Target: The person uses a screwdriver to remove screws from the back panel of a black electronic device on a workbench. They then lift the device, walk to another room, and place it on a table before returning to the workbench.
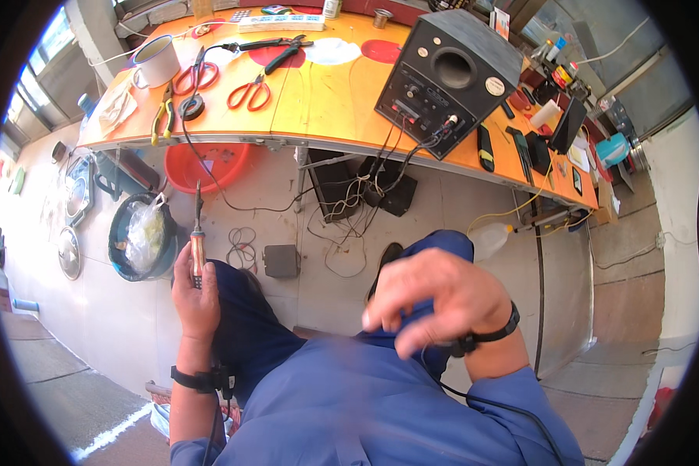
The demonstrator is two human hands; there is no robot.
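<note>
Shirt [318, 412]: one, blue.
Counter [326, 101]: one, bare left of speaker [443, 93].
Speaker: one, at front edge.
Right hand [443, 299]: free, thumb and fingers parted.
Left hand [196, 303]: grips slim tool [198, 239].
Slim tool: one, clear of edge.

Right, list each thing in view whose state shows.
Pointed tool: held in left hand
Right hand: blurred, fingers partly curled
Black pliers: handles spread
White mug: upright, open-topped
Speaker: cables plugged in
Red basin: upright under table
Dark tub: holding a plastic bag
</note>
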